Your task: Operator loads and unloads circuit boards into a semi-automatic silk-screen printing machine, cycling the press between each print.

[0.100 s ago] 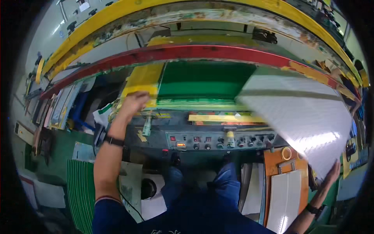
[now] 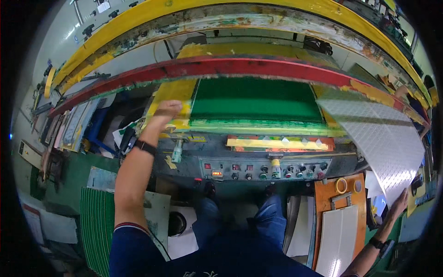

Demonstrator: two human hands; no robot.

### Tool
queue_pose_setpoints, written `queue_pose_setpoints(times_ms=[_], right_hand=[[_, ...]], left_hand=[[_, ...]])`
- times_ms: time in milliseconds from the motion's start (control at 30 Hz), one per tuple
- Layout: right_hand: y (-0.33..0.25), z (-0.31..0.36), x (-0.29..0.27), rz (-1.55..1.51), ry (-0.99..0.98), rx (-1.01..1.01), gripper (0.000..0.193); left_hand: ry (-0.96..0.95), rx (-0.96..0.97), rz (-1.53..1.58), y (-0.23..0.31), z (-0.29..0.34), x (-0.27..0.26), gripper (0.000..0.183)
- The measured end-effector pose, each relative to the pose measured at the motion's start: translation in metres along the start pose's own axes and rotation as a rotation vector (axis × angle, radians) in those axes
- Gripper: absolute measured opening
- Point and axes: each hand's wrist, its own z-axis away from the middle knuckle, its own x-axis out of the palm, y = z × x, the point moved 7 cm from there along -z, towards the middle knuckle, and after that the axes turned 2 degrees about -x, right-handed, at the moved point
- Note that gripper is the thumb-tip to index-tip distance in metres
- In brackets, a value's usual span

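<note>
My right hand grips the near lower edge of a large translucent patterned sheet, held tilted at the right of the machine. The sheet's far end lies beside the right end of the green printing bed, under the red bar. Over the yellow strip at the bed's left, my left hand is closed with its fingers curled in. Whether anything is inside it does not show.
A control panel with knobs runs along the machine's front. Yellow frame beams arch overhead. Tape rolls and a pale panel lie on an orange board at right. Green corrugated sheets stand at lower left. Another person's arm shows far right.
The translucent sheet has moved to the right, uncovering the right end of the green bed. My right hand has gone slightly right with it. My left hand stays closed over the yellow strip.
</note>
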Motion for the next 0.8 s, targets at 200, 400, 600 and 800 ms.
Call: queue_pose_setpoints(times_ms=[200,400,600,800], right_hand=[[0.037,-0.044,0.042,-0.285,-0.037,0.170,0.046],[0.000,-0.035,0.043,-0.277,0.016,0.071,0.045],[0.009,-0.030,0.039,-0.278,-0.004,0.090,0.041],[0.002,0.008,0.031,-0.586,0.118,0.350,0.043]], left_hand=[[0.064,0.293,-0.821,0.038,-0.051,0.019,0.029],[0.217,0.349,-0.506,0.066,-0.029,0.006,0.029],[0.329,0.403,-0.232,0.071,-0.025,0.030,0.030],[0.525,0.286,0.178,0.033,0.024,-0.001,0.032]])
